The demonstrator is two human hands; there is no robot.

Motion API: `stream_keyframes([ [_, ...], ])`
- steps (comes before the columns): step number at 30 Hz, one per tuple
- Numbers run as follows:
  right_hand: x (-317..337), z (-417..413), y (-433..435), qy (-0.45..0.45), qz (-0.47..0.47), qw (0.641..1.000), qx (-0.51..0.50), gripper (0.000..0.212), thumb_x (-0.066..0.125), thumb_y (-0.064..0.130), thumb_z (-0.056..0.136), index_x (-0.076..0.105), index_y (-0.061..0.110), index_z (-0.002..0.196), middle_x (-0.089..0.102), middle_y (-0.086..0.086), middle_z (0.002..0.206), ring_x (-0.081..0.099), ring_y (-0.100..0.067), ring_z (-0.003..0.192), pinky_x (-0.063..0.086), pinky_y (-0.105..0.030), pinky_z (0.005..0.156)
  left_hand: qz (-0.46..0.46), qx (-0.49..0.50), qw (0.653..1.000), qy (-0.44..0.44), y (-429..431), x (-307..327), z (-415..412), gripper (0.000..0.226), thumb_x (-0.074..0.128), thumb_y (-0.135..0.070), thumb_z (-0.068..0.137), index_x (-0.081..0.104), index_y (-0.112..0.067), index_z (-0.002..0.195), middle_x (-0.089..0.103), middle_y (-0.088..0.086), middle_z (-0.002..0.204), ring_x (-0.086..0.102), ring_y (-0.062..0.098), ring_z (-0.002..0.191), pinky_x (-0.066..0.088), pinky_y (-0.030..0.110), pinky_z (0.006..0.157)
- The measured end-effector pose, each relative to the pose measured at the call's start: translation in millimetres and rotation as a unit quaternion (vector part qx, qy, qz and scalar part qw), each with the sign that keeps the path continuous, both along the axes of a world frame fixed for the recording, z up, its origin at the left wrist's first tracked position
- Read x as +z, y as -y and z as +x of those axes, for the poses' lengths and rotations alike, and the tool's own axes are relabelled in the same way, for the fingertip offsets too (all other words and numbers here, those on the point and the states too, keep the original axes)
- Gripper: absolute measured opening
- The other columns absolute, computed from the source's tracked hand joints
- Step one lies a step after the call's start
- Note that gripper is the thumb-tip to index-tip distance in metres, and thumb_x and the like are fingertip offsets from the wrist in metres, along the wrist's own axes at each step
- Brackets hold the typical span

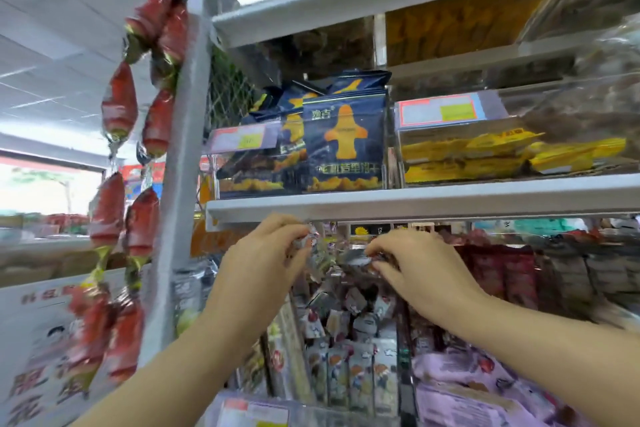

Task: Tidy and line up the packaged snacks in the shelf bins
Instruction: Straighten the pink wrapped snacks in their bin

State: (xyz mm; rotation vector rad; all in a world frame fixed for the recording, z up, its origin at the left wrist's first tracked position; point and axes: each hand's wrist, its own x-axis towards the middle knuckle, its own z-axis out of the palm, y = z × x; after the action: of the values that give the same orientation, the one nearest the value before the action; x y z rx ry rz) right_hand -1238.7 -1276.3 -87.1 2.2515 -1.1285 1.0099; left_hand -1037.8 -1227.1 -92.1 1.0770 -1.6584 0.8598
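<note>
Both my hands reach into a clear bin just under a white shelf edge. My left hand pinches small silvery snack packets at the bin's top left. My right hand curls its fingers around more small packets at the top right. Below the hands, loose small white and red packets lie jumbled in the bin, and a row of upright packets stands at its front. The picture is motion-blurred.
On the shelf above stand dark blue snack bags in a clear bin and yellow packets in the bin to the right. Red wrapped snacks hang on the upright post at left. Dark red packets fill the bin at right.
</note>
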Motion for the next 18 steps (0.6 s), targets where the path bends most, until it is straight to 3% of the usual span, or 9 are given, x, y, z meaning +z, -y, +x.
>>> stream_keyframes([
  [3, 0, 11, 10, 0.004, 0.02, 1.0, -0.007, 0.024, 0.053, 0.034, 0.095, 0.06, 0.035, 0.117, 0.062, 0.01, 0.114, 0.057, -0.014, 0.104, 0.049, -0.033, 0.086, -0.003, 0.057, 0.993, 0.103, 10, -5, 4, 0.023, 0.081, -0.012, 0.072, 0.073, -0.015, 0.093, 0.067, -0.007, 0.097, 0.064, 0.009, 0.059, 0.055, 0.025, 0.048],
  [6, 0, 21, 20, -0.002, 0.056, 0.998, -0.005, 0.021, 0.055, 0.031, 0.094, 0.063, 0.033, 0.114, 0.065, 0.005, 0.108, 0.058, -0.014, 0.084, 0.048, -0.03, 0.074, 0.074, 0.138, 0.977, 0.145, 21, -10, 6, 0.046, 0.092, -0.007, 0.045, 0.071, -0.02, 0.084, 0.062, -0.007, 0.09, 0.06, 0.01, 0.055, 0.045, 0.018, 0.04],
  [7, 0, 24, 24, -0.005, 0.073, 0.997, -0.002, 0.022, 0.056, 0.03, 0.094, 0.063, 0.03, 0.114, 0.067, 0.003, 0.108, 0.059, -0.015, 0.084, 0.048, -0.03, 0.073, 0.101, 0.173, 0.966, 0.161, 22, -11, 4, 0.046, 0.09, -0.006, 0.046, 0.069, -0.02, 0.084, 0.06, -0.006, 0.091, 0.059, 0.01, 0.056, 0.038, 0.013, 0.041],
  [9, -2, 30, 33, -0.01, 0.105, 0.994, 0.004, 0.025, 0.057, 0.03, 0.093, 0.063, 0.026, 0.118, 0.067, 0.0, 0.113, 0.063, -0.019, 0.096, 0.051, -0.032, 0.081, 0.156, 0.217, 0.947, 0.178, 25, -14, 0, 0.035, 0.071, 0.001, 0.071, 0.063, -0.017, 0.1, 0.052, -0.001, 0.107, 0.061, 0.015, 0.073, 0.031, 0.015, 0.049],
  [11, -5, 34, 40, -0.024, 0.139, 0.99, 0.013, 0.033, 0.057, 0.03, 0.093, 0.06, 0.025, 0.125, 0.066, -0.002, 0.117, 0.064, -0.021, 0.1, 0.052, -0.037, 0.087, 0.167, 0.235, 0.934, 0.209, 34, -19, 0, 0.034, 0.05, 0.006, 0.085, 0.056, -0.014, 0.111, 0.047, 0.002, 0.117, 0.061, 0.023, 0.087, 0.038, 0.026, 0.059],
  [14, -7, 32, 42, -0.061, 0.164, 0.984, 0.016, 0.047, 0.058, 0.03, 0.091, 0.047, 0.029, 0.137, 0.055, 0.0, 0.135, 0.056, -0.022, 0.116, 0.048, -0.034, 0.094, 0.16, 0.235, 0.934, 0.215, 44, -22, 1, 0.024, 0.048, -0.009, 0.094, 0.059, -0.02, 0.111, 0.058, -0.003, 0.114, 0.062, 0.021, 0.093, 0.045, 0.032, 0.09],
  [16, -6, 26, 39, -0.074, 0.152, 0.986, 0.013, 0.054, 0.058, 0.033, 0.091, 0.039, 0.032, 0.141, 0.05, 0.002, 0.14, 0.053, -0.019, 0.12, 0.047, -0.032, 0.094, 0.16, 0.234, 0.933, 0.222, 45, -22, 2, 0.022, 0.046, -0.016, 0.096, 0.059, -0.023, 0.112, 0.061, -0.006, 0.114, 0.061, 0.018, 0.1, 0.027, 0.035, 0.109],
  [18, -4, 17, 34, -0.079, 0.148, 0.986, 0.017, 0.057, 0.058, 0.036, 0.09, 0.036, 0.034, 0.142, 0.052, 0.003, 0.138, 0.059, -0.009, 0.101, 0.05, -0.027, 0.081, 0.166, 0.222, 0.937, 0.213, 41, -21, 1, 0.022, 0.043, -0.021, 0.098, 0.059, -0.025, 0.113, 0.061, -0.008, 0.116, 0.055, 0.016, 0.11, 0.014, 0.035, 0.115],
])
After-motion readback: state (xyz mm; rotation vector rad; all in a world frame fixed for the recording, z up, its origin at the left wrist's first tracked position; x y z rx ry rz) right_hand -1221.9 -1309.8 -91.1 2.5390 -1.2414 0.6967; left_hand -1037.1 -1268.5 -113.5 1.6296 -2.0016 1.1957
